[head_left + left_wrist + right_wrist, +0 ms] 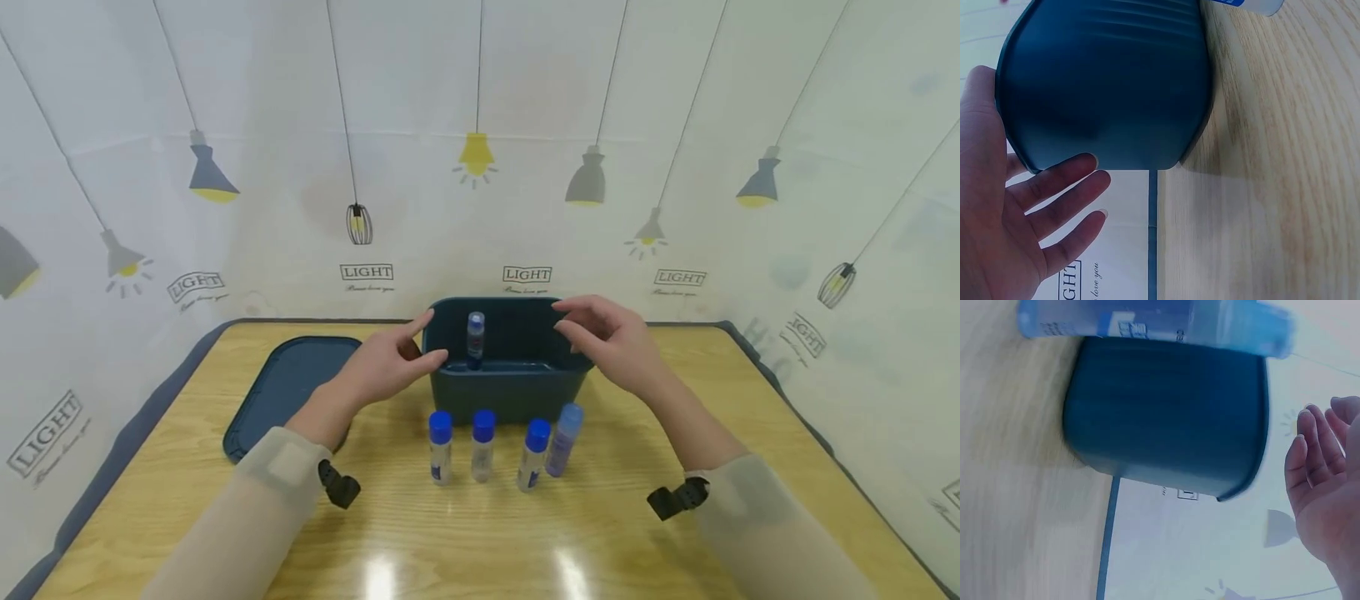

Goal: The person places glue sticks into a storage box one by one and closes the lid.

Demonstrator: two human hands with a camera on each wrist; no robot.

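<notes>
A dark teal plastic bin (510, 396) stands on the table with its mouth up. My left hand (386, 362) is at its left end, thumb and forefinger spread along the rim; in the left wrist view the other fingers (1075, 181) extend loosely beside the end wall. Above the bin's right end is my right hand (607, 337), fingers loosely bent around nothing; the right wrist view shows it apart from the rim. One small blue-capped bottle (476, 342) is upright inside the bin, towards the left. Several similar bottles (482, 454) line the front; a light purple one (564, 442) is rightmost.
A flat dark blue lid or tray (288, 387) lies left of the bin, partly under my left forearm. Behind the wooden table (465, 533) hangs a white cloth (420, 100) printed with lamps. A dark blue edge borders the tabletop.
</notes>
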